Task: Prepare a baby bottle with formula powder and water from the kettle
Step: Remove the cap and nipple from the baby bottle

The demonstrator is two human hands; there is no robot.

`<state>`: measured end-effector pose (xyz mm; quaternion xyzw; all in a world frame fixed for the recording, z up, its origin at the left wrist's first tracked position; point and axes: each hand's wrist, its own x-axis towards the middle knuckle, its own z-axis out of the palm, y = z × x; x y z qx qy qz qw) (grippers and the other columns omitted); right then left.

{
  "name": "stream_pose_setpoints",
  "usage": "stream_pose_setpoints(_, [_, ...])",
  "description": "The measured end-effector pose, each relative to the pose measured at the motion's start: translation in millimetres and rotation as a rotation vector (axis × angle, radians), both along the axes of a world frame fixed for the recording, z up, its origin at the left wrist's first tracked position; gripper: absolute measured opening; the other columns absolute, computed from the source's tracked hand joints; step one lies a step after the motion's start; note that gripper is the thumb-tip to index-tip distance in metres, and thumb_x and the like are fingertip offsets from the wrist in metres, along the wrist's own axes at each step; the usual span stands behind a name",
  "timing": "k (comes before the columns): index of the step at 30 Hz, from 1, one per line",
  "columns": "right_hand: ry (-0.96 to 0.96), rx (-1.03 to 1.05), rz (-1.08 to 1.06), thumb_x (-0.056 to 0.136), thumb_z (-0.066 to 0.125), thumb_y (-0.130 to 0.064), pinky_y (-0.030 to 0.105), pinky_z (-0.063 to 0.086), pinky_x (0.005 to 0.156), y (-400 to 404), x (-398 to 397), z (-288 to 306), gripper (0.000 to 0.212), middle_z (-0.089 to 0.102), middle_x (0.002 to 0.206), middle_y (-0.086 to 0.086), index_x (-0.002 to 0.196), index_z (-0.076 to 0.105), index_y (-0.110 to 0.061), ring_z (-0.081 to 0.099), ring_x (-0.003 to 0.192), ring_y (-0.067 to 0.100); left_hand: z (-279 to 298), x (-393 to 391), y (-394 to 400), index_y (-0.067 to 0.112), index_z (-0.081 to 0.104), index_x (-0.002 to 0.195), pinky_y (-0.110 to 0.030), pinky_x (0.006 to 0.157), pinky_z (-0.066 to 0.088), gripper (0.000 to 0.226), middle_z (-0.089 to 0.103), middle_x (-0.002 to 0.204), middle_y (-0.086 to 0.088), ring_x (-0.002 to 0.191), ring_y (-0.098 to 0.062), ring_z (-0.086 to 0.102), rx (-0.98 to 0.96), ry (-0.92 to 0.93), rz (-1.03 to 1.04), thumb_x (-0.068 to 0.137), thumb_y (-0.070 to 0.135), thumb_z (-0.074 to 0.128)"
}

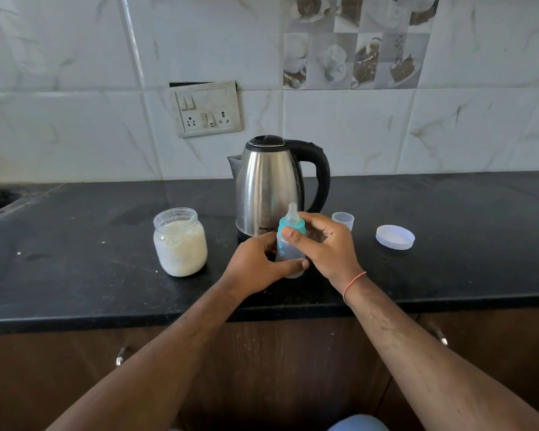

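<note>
A clear baby bottle (pixel 285 251) with a teal collar and a clear teat stands in front of the steel kettle (pixel 269 185). My left hand (pixel 257 264) grips the bottle's lower body. My right hand (pixel 325 244) holds the teal collar, thumb on its front and fingers behind it. An open glass jar (pixel 180 242) of white formula powder stands to the left of the bottle. The kettle has a black lid and a black handle that points right.
A small clear cap (pixel 343 219) and a white jar lid (pixel 395 237) lie on the black counter (pixel 75 275) to the right. A switch and socket panel (pixel 207 108) hangs on the tiled wall. A sink edge shows at far left. Brown cabinet doors run below the counter.
</note>
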<state>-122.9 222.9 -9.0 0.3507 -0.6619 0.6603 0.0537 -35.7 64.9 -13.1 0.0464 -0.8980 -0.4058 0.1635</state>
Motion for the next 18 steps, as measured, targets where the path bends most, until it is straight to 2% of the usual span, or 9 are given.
stream_pose_setpoints(2, [-0.025,-0.012,0.025,0.087,0.089,-0.044,0.044,0.064,0.1,0,-2,-1,0.047,0.082,0.116,-0.004,0.125,0.08,-0.018,0.077,0.113,0.017,3,-2,-4,0.036,0.068,0.132,-0.023,0.097,0.058,0.051,0.072,0.106,0.026,0.101,0.006,0.07,0.007,-0.045,-0.05,0.087,0.053,0.086])
stream_pose_setpoints(5, [-0.071,0.0,0.072,0.086,0.085,-0.049,0.048,0.06,0.105,1,-4,-1,0.046,0.082,0.119,-0.003,0.125,0.08,-0.023,0.075,0.118,0.021,5,-4,-12,0.034,0.069,0.13,-0.036,0.105,0.06,0.039,0.078,0.117,0.014,0.108,-0.001,0.073,0.028,-0.106,-0.165,0.094,0.045,0.082])
stream_pose_setpoints(7, [-0.082,0.012,0.075,0.091,0.085,-0.042,0.05,0.06,0.105,0,-6,-1,0.036,0.082,0.118,-0.003,0.123,0.08,-0.026,0.075,0.117,0.022,4,-6,-13,0.029,0.067,0.133,-0.037,0.105,0.06,0.043,0.077,0.121,0.01,0.11,-0.004,0.073,0.026,-0.1,-0.196,0.095,0.043,0.082])
stream_pose_setpoints(8, [-0.084,0.014,0.069,0.093,0.085,-0.038,0.051,0.061,0.104,0,-6,0,0.03,0.082,0.117,-0.003,0.121,0.08,-0.028,0.076,0.116,0.022,4,-7,-13,0.028,0.064,0.138,-0.035,0.104,0.06,0.054,0.076,0.124,0.011,0.112,-0.004,0.072,0.024,-0.084,-0.19,0.091,0.047,0.084])
stream_pose_setpoints(10, [-0.083,0.011,0.057,0.094,0.085,-0.034,0.047,0.062,0.101,-1,-3,1,0.024,0.082,0.114,-0.005,0.117,0.079,-0.032,0.076,0.113,0.019,1,-6,-11,0.028,0.056,0.147,-0.026,0.1,0.059,0.086,0.07,0.131,0.015,0.116,-0.003,0.069,0.001,-0.032,-0.12,0.076,0.066,0.088])
stream_pose_setpoints(11, [-0.075,0.01,0.047,0.093,0.084,-0.036,0.044,0.063,0.1,-1,-2,2,0.023,0.082,0.113,-0.007,0.115,0.078,-0.036,0.076,0.112,0.017,-1,-6,-10,0.028,0.055,0.146,-0.022,0.095,0.057,0.092,0.068,0.131,0.016,0.116,-0.002,0.067,-0.015,-0.001,-0.071,0.071,0.07,0.089])
stream_pose_setpoints(14, [-0.038,0.009,0.032,0.088,0.082,-0.043,0.032,0.064,0.094,0,6,6,0.026,0.081,0.111,-0.017,0.113,0.075,-0.043,0.075,0.112,0.011,-5,-4,-10,0.031,0.056,0.133,-0.017,0.086,0.055,0.074,0.068,0.122,0.016,0.109,-0.001,0.068,-0.007,0.075,0.016,0.075,0.058,0.093])
stream_pose_setpoints(18, [-0.036,-0.007,0.033,0.085,0.081,-0.045,0.023,0.062,0.087,1,11,8,0.03,0.08,0.108,-0.025,0.114,0.073,-0.043,0.075,0.111,0.007,-5,-2,-11,0.026,0.056,0.143,-0.022,0.094,0.056,0.067,0.069,0.129,0.013,0.115,-0.003,0.067,-0.012,0.061,-0.059,0.088,0.049,0.086])
